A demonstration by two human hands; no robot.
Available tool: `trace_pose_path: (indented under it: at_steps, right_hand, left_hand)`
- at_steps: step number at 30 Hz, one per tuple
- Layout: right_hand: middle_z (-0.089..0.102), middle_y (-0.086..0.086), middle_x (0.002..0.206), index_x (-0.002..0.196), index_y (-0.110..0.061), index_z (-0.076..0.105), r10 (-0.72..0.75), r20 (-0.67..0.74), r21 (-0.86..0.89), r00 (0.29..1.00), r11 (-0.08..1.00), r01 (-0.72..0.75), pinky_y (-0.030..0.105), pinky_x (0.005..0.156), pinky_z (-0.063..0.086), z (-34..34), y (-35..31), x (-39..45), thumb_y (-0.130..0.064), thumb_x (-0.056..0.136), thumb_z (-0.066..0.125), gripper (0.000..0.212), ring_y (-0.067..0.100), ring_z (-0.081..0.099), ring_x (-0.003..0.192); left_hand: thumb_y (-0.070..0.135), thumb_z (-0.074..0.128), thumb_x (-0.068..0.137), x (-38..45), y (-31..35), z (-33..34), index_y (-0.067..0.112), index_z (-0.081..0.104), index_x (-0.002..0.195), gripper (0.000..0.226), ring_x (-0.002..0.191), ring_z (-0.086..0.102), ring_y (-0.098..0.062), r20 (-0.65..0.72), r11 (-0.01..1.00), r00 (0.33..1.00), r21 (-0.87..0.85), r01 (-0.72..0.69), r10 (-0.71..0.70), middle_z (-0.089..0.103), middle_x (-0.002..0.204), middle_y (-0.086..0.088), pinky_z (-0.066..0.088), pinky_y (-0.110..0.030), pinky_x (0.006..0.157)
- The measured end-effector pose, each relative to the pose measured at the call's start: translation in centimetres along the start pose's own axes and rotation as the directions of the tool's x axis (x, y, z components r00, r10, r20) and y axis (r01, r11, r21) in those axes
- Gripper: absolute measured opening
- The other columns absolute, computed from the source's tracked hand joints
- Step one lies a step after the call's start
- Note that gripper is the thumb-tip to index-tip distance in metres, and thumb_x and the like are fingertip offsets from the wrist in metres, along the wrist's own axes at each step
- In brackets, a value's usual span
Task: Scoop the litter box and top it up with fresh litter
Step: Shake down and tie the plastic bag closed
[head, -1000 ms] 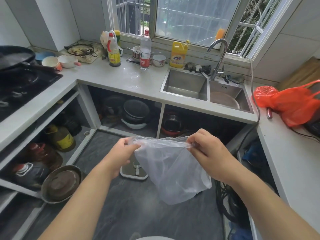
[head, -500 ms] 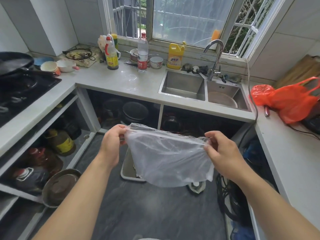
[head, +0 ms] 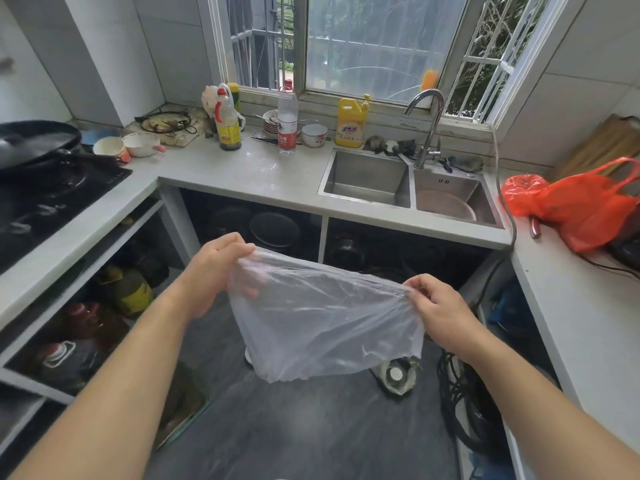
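Observation:
A thin translucent plastic bag (head: 322, 320) hangs in front of me above the dark floor, its rim stretched wide between my hands. My left hand (head: 211, 271) grips the left end of the rim, with some fingers showing through the plastic. My right hand (head: 436, 306) pinches the right end of the rim. The bag hides most of a white tray on the floor behind it; only a small pale edge (head: 248, 355) shows below the bag. No litter box or scoop can be made out.
A small round object (head: 394, 375) lies on the floor right of the bag, beside coiled black cables (head: 464, 410). Counters enclose three sides: stove (head: 45, 199) left, double sink (head: 408, 185) ahead, red bag (head: 581, 206) right. Pots and oil jugs (head: 124, 292) fill the open shelves.
My hands have pulled further apart, stretching the bag's rim wider. My view has tilted up a little, and the bag now covers most of the white tray on the floor.

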State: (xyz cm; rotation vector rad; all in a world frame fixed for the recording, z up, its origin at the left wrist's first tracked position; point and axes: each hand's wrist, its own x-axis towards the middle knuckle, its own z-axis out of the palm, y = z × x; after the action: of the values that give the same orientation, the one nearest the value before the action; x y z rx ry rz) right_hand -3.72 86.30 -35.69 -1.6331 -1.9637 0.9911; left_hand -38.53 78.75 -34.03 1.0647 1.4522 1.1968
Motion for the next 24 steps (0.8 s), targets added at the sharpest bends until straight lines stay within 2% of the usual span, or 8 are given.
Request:
trace_pose_path:
  at_steps: [2,4,6,10,13,17,22,24]
  right_hand:
    - [0.068,-0.009,0.096,0.1,-0.032,0.065,-0.008,-0.017,0.011,1.0,1.0,0.008,0.025,0.071,0.048,-0.3,0.0,0.0,-0.028,0.104,0.05,0.016,0.009,0.062,0.09]
    - [0.067,-0.01,0.098,0.102,-0.033,0.065,-0.022,-0.028,0.014,0.999,1.0,0.022,0.025,0.073,0.049,-0.7,0.0,0.1,-0.026,0.103,0.052,0.015,0.008,0.062,0.092]
    - [0.067,-0.012,0.101,0.106,-0.035,0.065,-0.055,0.005,0.024,0.998,0.998,0.055,0.025,0.078,0.05,-1.1,-0.1,0.1,-0.027,0.101,0.056,0.013,0.007,0.063,0.095]
    - [0.07,-0.011,0.098,0.105,-0.036,0.067,-0.119,0.078,0.06,0.99,0.992,0.114,0.027,0.083,0.053,-1.9,-0.7,-0.1,-0.03,0.099,0.062,0.011,0.008,0.065,0.094]
    - [0.07,-0.01,0.095,0.103,-0.036,0.067,-0.135,0.098,0.046,0.986,0.99,0.131,0.029,0.086,0.053,-2.4,-1.2,0.0,-0.025,0.098,0.062,0.012,0.01,0.066,0.093]
    - [0.07,-0.013,0.093,0.098,-0.037,0.067,-0.155,0.13,-0.059,0.979,0.985,0.163,0.028,0.083,0.055,-2.9,-1.5,0.0,-0.022,0.1,0.057,0.019,0.007,0.065,0.09]
    - [0.068,-0.007,0.084,0.09,-0.031,0.066,-0.147,0.105,-0.168,0.984,0.972,0.163,0.028,0.067,0.053,-3.0,-1.5,-0.1,-0.01,0.096,0.052,0.026,0.012,0.063,0.073]
    - [0.066,-0.004,0.084,0.086,-0.028,0.064,-0.145,0.077,-0.206,0.986,0.966,0.158,0.03,0.067,0.053,-2.9,-1.3,0.1,-0.008,0.094,0.05,0.025,0.015,0.062,0.074]
  left_hand:
    - [0.025,0.065,0.097,-0.4,0.7,-0.4,0.001,0.044,0.089,0.032,0.081,0.072,-0.034,0.032,0.984,0.999,0.175,0.017,-0.023,0.06,0.086,-0.016,0.06,-0.045,0.07]
    - [0.021,0.065,0.096,-0.6,1.1,-0.9,0.004,0.045,0.099,0.027,0.082,0.076,-0.031,0.039,0.947,0.998,0.32,0.026,-0.041,0.071,0.09,-0.018,0.06,-0.051,0.079]
    - [0.022,0.065,0.094,-0.4,1.2,-1.5,0.014,0.05,0.102,0.019,0.081,0.075,-0.03,-0.021,0.904,1.0,0.428,0.017,-0.009,0.071,0.094,-0.021,0.058,-0.056,0.085]
    - [0.026,0.064,0.095,-0.6,1.7,-1.4,0.028,0.054,0.099,0.011,0.092,0.072,-0.026,-0.169,0.944,0.982,0.33,-0.028,0.089,0.071,0.102,-0.011,0.059,-0.051,0.084]
    - [0.023,0.06,0.098,-0.9,2.2,-1.0,0.019,0.055,0.101,0.007,0.086,0.069,-0.017,-0.28,0.967,0.949,0.242,-0.076,0.145,0.071,0.088,0.005,0.057,-0.043,0.079]
    - [0.02,0.058,0.098,-0.6,2.9,-0.9,0.012,0.056,0.099,0.009,0.078,0.062,-0.015,-0.397,0.974,0.899,0.198,-0.112,0.184,0.07,0.074,0.004,0.049,-0.037,0.075]
    - [0.018,0.057,0.095,-0.2,3.5,-1.5,0.011,0.059,0.101,0.01,0.082,0.06,-0.02,-0.467,0.982,0.869,0.159,-0.1,0.164,0.065,0.084,-0.002,0.051,-0.041,0.079]
    - [0.018,0.057,0.096,-0.1,3.5,-1.5,0.012,0.059,0.1,0.008,0.081,0.059,-0.019,-0.457,0.977,0.872,0.191,-0.099,0.177,0.063,0.082,-0.003,0.05,-0.04,0.078]
